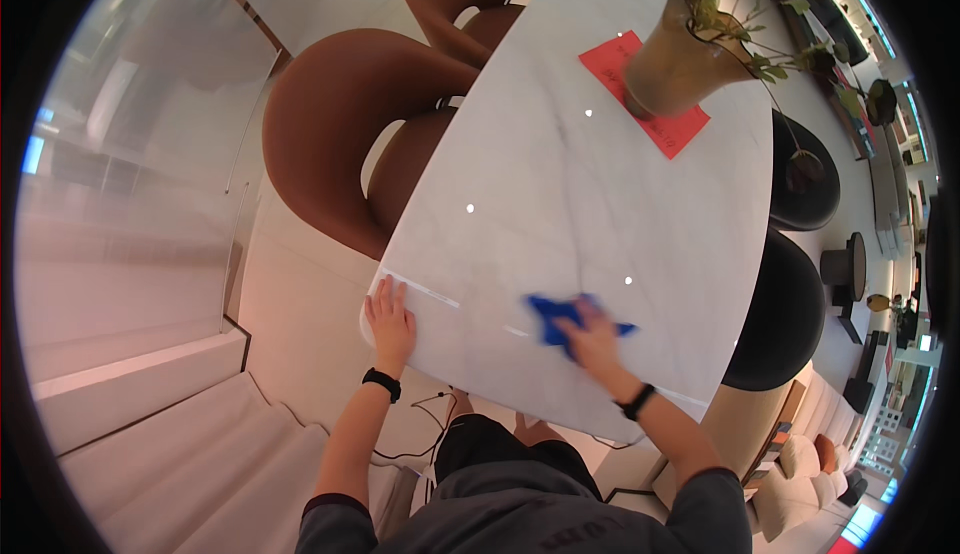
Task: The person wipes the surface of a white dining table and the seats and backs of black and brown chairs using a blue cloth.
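My right hand (590, 336) presses a blue cloth (553, 317) onto the white marble-look tabletop (517, 201). Both hand and cloth are blurred, and parts of the cloth stick out on either side of the fingers. My left hand (391, 323) rests on the table's near left corner with nothing in it, its fingers somewhat apart. A dark band circles each wrist. Just beyond the left fingertips a pale strip of reflected light crosses the glossy surface.
An amber vase (679, 58) with leafy stems stands on red paper (671, 133) bearing writing, at the far right. A brown chair (330, 133) is tucked in on the left. Black chairs (784, 314) line the right side. A cable (420, 441) lies on the floor near my feet.
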The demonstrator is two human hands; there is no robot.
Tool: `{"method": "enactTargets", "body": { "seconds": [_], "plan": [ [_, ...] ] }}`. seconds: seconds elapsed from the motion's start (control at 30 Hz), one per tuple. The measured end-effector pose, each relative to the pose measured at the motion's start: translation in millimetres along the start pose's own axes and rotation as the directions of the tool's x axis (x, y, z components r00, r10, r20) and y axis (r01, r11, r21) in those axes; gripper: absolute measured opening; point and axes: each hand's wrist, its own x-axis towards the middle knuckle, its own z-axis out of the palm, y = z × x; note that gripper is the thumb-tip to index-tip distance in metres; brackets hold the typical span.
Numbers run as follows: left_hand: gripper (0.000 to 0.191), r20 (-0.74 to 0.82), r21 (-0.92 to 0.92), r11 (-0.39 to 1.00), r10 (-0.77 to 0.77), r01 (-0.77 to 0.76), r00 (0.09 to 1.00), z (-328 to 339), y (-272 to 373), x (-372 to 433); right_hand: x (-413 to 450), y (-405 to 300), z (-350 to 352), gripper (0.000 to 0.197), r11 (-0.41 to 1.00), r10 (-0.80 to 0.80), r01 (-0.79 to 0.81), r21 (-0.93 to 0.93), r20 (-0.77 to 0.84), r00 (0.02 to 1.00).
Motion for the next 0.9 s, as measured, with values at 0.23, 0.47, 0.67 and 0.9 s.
{"method": "enactTargets", "body": {
  "seconds": [0.23,0.47,0.67,0.9],
  "plan": [
    [0.044,-0.004,-0.011,1.0,0.013,-0.013,1.0,3.6,-0.1,-2.1,-21.5,188.3,-83.4,0.045,0.117,0.91,-0.967,-0.226,-0.365,0.195],
    [0.043,-0.048,-0.088,0.996,0.031,-0.035,0.998,3.7,13.3,3.6,154.3,69.7,17.7,0.038,0.755,0.406,-0.474,-0.452,-0.245,0.88],
    [0.046,-0.204,-0.456,0.873,0.088,-0.174,0.975,2.1,1.1,-13.7,111.8,-139.5,66.9,0.056,0.986,0.16,-0.16,-0.037,-0.01,0.987],
    [0.041,-0.024,-0.472,0.844,0.277,-0.255,0.961,2.5,72.7,-5.8,37.6,-86.6,42.0,0.063,0.258,0.533,-0.164,0.952,0.002,0.846]
  ]
}}
